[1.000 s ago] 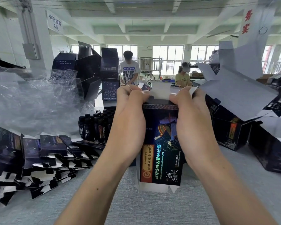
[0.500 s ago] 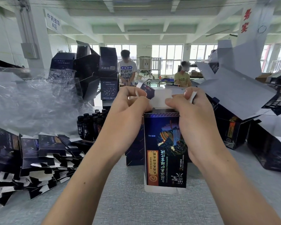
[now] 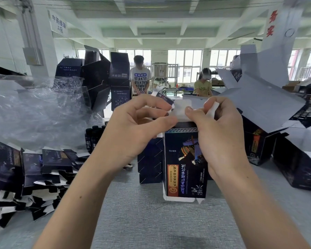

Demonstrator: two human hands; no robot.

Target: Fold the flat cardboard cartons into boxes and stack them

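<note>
Carton (image 3: 185, 162) stands upright over the grey table (image 3: 151, 221), long axis running 12 to 6 o'clock, open flaps at its 12 o'clock end. Both hands meet there, equally near. At 10 o'clock the left hand (image 3: 133, 130) pinches a dark side flap (image 3: 164, 100); at 2 o'clock the right hand (image 3: 221, 133) pinches a white side flap (image 3: 213, 109), thumbs facing across the middle flap (image 3: 182, 110).

A packing workshop: heaps of flat cartons (image 3: 34, 168), stacked boxes (image 3: 119, 78), two workers (image 3: 140, 76) standing behind.
</note>
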